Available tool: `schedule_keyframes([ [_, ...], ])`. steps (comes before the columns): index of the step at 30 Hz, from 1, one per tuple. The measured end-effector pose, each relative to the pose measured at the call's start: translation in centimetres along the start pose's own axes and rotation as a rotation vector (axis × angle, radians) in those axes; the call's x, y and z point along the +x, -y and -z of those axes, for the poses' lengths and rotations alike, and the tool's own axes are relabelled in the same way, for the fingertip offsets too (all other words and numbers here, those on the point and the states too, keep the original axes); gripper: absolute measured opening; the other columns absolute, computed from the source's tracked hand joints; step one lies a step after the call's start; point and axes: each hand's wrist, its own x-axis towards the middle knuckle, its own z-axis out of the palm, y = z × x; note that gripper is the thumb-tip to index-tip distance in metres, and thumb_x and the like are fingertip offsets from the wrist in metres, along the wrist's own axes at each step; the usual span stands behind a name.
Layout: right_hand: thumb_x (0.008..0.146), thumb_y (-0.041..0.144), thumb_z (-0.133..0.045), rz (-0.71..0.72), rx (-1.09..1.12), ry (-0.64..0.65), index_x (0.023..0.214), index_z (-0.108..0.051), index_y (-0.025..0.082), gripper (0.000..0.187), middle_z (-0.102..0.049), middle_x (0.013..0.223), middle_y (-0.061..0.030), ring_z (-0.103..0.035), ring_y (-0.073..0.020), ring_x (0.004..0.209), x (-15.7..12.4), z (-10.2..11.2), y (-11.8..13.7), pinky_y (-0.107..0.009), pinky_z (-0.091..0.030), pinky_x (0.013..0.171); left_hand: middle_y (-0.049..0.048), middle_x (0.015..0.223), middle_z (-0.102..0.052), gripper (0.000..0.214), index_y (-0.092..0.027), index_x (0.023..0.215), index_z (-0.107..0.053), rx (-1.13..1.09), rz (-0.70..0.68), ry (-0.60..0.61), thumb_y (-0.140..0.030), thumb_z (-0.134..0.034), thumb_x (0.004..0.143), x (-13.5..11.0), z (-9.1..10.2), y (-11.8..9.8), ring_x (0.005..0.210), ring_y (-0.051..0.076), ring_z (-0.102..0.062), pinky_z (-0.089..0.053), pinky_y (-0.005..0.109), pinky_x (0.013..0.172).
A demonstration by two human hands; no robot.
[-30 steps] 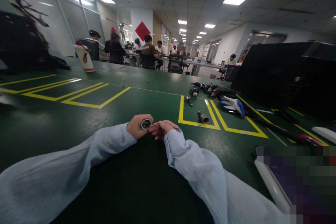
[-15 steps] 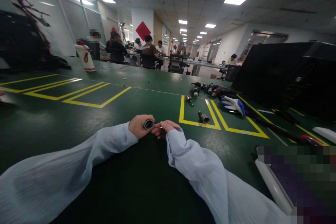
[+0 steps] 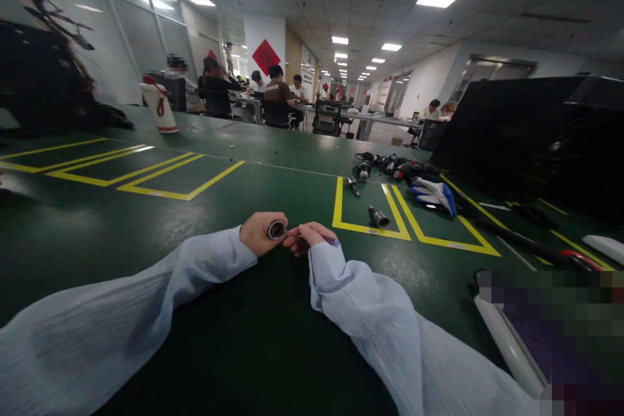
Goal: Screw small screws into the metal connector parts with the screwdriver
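Toward ten o'clock from our left hand (image 3: 255, 234), three yellow outlines of tape (image 3: 214, 181) mark the green table (image 3: 287, 188), and near eleven o'clock, farther off, stands one white cup (image 3: 162, 110) with red trim. That left hand is curled around one hollow metal cylinder (image 3: 275, 229), which sits on the hand's three o'clock side with its round end facing us. Our right hand (image 3: 312, 234), just beside it, pinches one slim tool (image 3: 333, 241) in narrowed fingers; its purplish handle runs back past the wrist and its thin shaft points toward nine o'clock, reaching the cylinder's edge, though we cannot tell whether the tip touches or enters it. From the right hand, we count two loose metal pieces (image 3: 378, 216), the smaller between one and two o'clock, the larger between two and three, both inside the left one of two more yellow frames (image 3: 337, 205). Past them lie a dark jumble of parts (image 3: 363, 170) we cannot count and, near two o'clock, a blue-and-white glove (image 3: 433, 195). Farther right we see one large black case (image 3: 511, 136) and, at four o'clock, one white-edged device (image 3: 507, 344), partly pixelated.
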Motion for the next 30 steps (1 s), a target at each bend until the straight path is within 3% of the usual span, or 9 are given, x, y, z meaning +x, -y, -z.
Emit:
schedule_keyframes([
  [4,0.068,0.030,-0.059,-0.025,-0.031,0.013,0.064,-0.062,0.015,0.016,-0.067,0.056,-0.0009,-0.055,-0.0087,0.046,0.0,0.0,0.1,-0.020,-0.042,0.044,-0.0033,0.052,-0.048,0.010,-0.015,0.059,-0.047,0.084,-0.012,-0.013,-0.021,-0.047,0.067,-0.1,0.1,-0.1,0.048,0.008,-0.042,-0.032,0.018,0.046],
  [13,0.068,0.029,-0.059,-0.046,0.139,0.064,0.065,-0.063,0.014,0.016,-0.069,0.058,-0.0028,-0.057,-0.0089,0.047,0.2,0.1,0.1,-0.018,-0.043,0.043,-0.0032,0.051,-0.048,0.010,-0.015,0.060,-0.047,-0.158,-0.061,0.003,-0.024,-0.048,0.063,0.3,-0.4,1.4,0.045,0.007,-0.043,-0.035,0.017,0.043],
  [22,0.066,0.031,-0.060,-0.023,-0.006,0.020,0.062,-0.061,0.015,0.017,-0.066,0.053,-0.0005,-0.054,-0.0083,0.045,0.0,0.1,0.0,-0.020,-0.041,0.044,-0.0029,0.051,-0.048,0.012,-0.016,0.059,-0.047,0.155,-0.034,-0.014,-0.023,-0.047,0.068,0.0,0.0,-0.2,0.048,0.008,-0.042,-0.032,0.019,0.046],
  [30,0.069,0.030,-0.058,-0.071,0.130,0.100,0.066,-0.062,0.014,0.017,-0.069,0.060,-0.0037,-0.057,-0.0101,0.050,0.4,0.3,-0.1,-0.020,-0.043,0.044,-0.0034,0.053,-0.046,0.011,-0.015,0.061,-0.045,-0.141,0.017,-0.019,-0.025,-0.047,0.067,-0.1,0.2,-0.3,0.048,0.007,-0.041,-0.034,0.018,0.046],
])
